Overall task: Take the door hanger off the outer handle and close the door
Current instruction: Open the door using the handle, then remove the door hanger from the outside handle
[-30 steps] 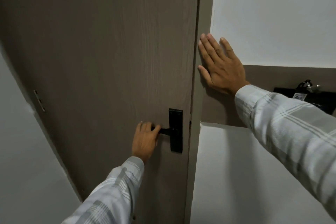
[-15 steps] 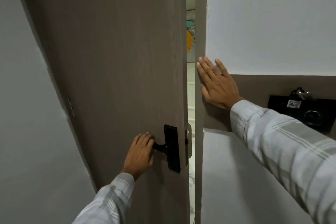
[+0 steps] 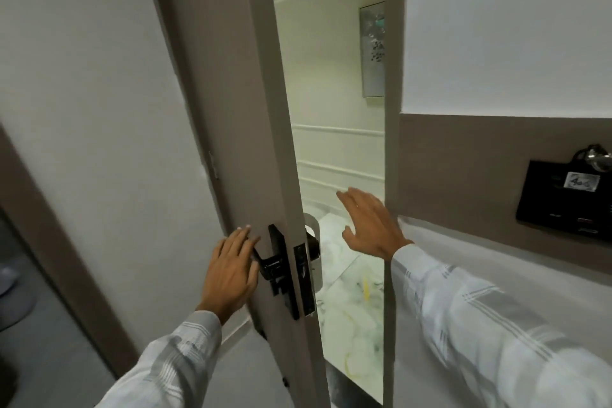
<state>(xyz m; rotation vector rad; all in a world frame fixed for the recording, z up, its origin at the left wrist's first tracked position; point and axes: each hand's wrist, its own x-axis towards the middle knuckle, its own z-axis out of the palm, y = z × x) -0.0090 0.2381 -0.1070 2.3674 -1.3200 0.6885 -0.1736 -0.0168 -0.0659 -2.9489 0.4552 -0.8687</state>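
The grey-brown door stands swung inward, seen nearly edge-on. My left hand rests on the black inner lever handle, fingers loosely wrapped over it. Behind the door's edge, a pale door hanger hangs on the outer handle, mostly hidden by the door. My right hand hovers open in the gap, fingers spread, just off the door frame and a short way right of the hanger.
A black wall box with a label and a key ring sits on the brown band at right. Through the gap is a corridor with a marble floor and a framed picture. A second doorway frame is at left.
The door has swung from shut to well open toward me. My right hand left the frame and moved down into the gap. My left hand stayed on the inner handle.
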